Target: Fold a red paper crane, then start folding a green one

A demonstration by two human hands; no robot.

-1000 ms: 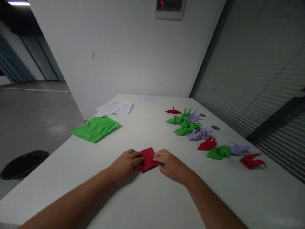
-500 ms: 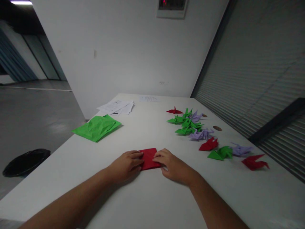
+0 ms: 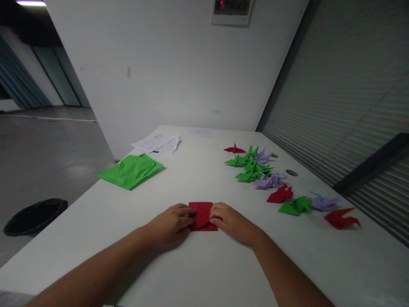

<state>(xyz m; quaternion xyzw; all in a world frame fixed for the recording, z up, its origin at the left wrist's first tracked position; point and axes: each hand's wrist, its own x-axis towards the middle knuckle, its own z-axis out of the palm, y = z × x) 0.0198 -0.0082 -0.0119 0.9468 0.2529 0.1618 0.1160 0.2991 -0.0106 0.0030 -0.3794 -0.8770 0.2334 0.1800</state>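
A folded piece of red paper (image 3: 201,215) lies on the white table in front of me, a slanting flap edge showing across its lower part. My left hand (image 3: 174,224) grips its left side, fingertips over the top of it. On the opposite side, my right hand (image 3: 228,219) has its fingers bent and pinching the right edge. Both thumbs are mostly hidden. The palms rest low, close to the tabletop.
Several folded paper cranes in green (image 3: 252,170), purple (image 3: 322,201) and red (image 3: 341,218) stand along the right side. Green paper sheets (image 3: 129,170) lie at the left, with printed white papers (image 3: 158,143) behind. A black-lined bin (image 3: 35,217) is beside the table.
The red paper has turned a little and now lies squarer to me, with a slanting flap edge visible. Both hands have shifted slightly with it, the right one a bit to the right.
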